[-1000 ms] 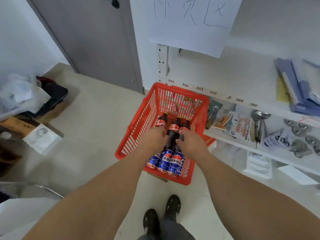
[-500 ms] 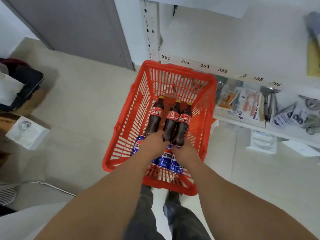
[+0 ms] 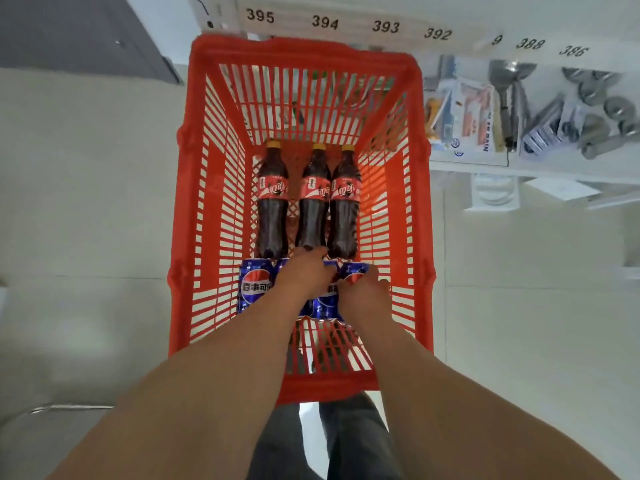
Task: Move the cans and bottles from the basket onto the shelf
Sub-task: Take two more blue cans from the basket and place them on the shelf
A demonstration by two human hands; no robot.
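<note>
Both hands reach down inside the red basket (image 3: pixel 420 202). The left hand (image 3: pixel 303 271) lies over the middle blue can (image 3: pixel 325 299), fingers curled down on it; the right hand (image 3: pixel 362 289) curls round the right can (image 3: pixel 356 270) beside it. A third can (image 3: pixel 254 285) lies left of the left hand, against the basket wall. Just beyond the fingertips lie three cola bottles (image 3: pixel 313 202), caps pointing away, with open basket floor past the caps. The numbered shelf edge (image 3: pixel 381 27) runs past the far rim.
</note>
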